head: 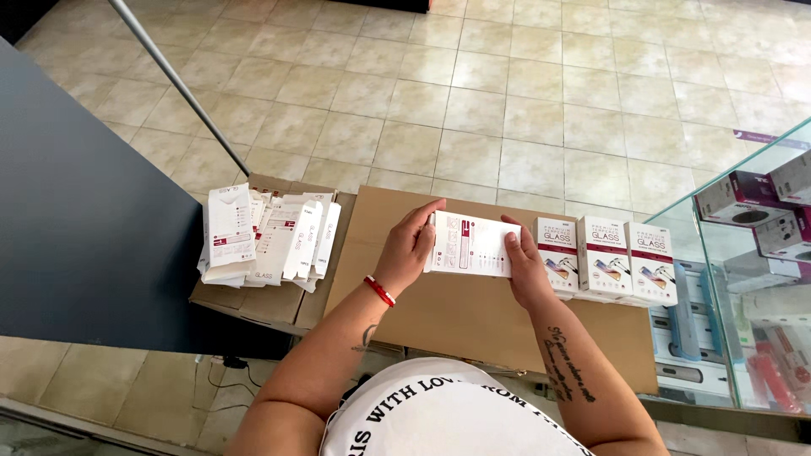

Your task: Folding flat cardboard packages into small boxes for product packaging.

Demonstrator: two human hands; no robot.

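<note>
Both hands, L (408,252) & R (525,268), closed on white box (471,245) ends over cardboard surface (456,312). Keep grip even, box level, clear of box row (604,260).

White flat box (471,245) held, three upright boxes (605,257), flattened cartons (266,236) left

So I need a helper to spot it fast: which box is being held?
On the brown cardboard sheet, left of three upright boxes, both hands grip one flat white box. It alone lies sideways, lifted, left hand and right hand at its ends.
</note>
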